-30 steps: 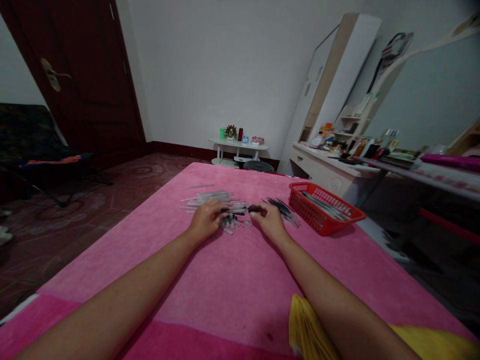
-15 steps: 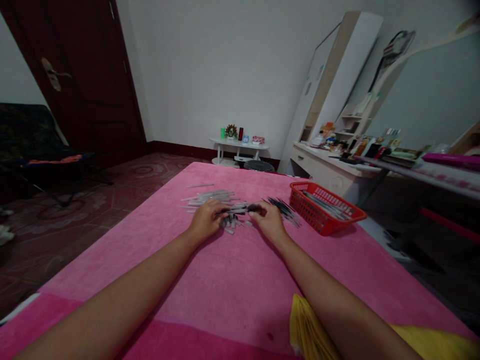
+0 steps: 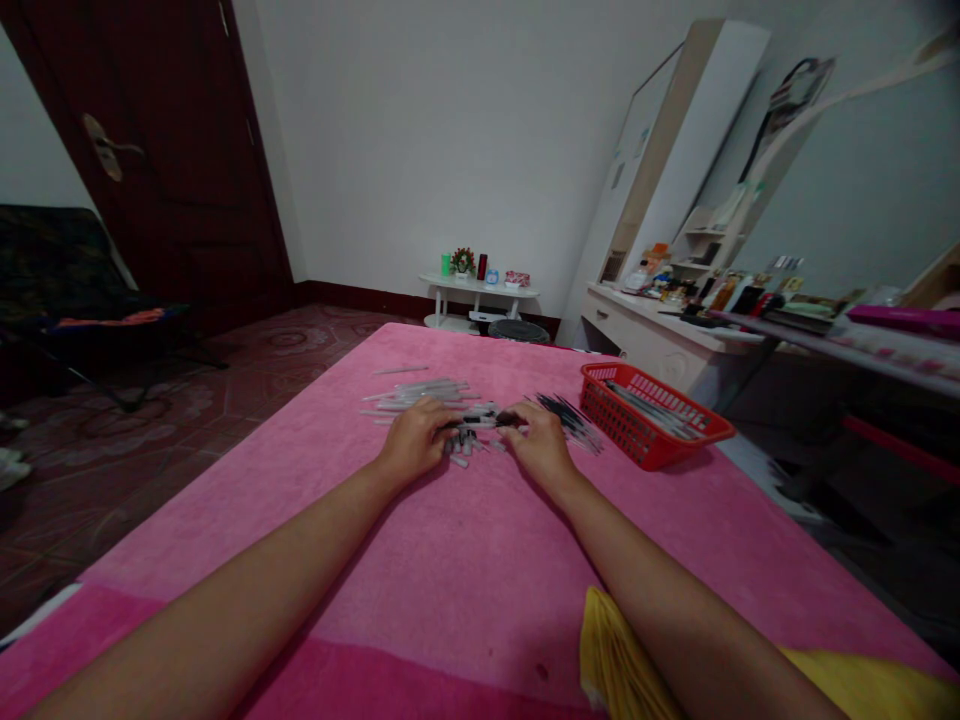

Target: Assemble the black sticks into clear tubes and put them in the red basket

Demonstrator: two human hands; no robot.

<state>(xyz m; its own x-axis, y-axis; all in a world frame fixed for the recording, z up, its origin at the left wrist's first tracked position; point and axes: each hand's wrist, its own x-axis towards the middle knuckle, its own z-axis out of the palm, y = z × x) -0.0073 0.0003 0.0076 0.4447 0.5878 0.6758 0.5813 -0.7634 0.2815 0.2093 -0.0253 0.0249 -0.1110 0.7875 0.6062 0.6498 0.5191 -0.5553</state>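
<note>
My left hand [image 3: 415, 440] is closed, its thumb and fingertips pinching a slender pale pen barrel [image 3: 475, 422] that points toward my right hand [image 3: 537, 440]. The fingers of my right hand are pinched together too, at a small dark piece too unclear to name. Below and between the hands lie several short grey and white pen caps [image 3: 459, 461]. Beyond my left hand is a pile of whitish pen barrels [image 3: 427, 392], with a single one [image 3: 400, 371] apart from it. Thin dark pen refills [image 3: 568, 415] are spread just right of my right hand.
A red plastic basket [image 3: 626, 432] holding several long pens stands at the table's right. Pink cloth [image 3: 450, 570] covers the table. Yellow fabric [image 3: 619, 660] lies under my right forearm. A cluttered dressing table [image 3: 660, 335] is farther right, a low white stand [image 3: 480, 290] behind.
Both hands stay in nearly the same place, with slight finger movement. The gap between their fingertips looks a little wider. The piles and basket have not moved.
</note>
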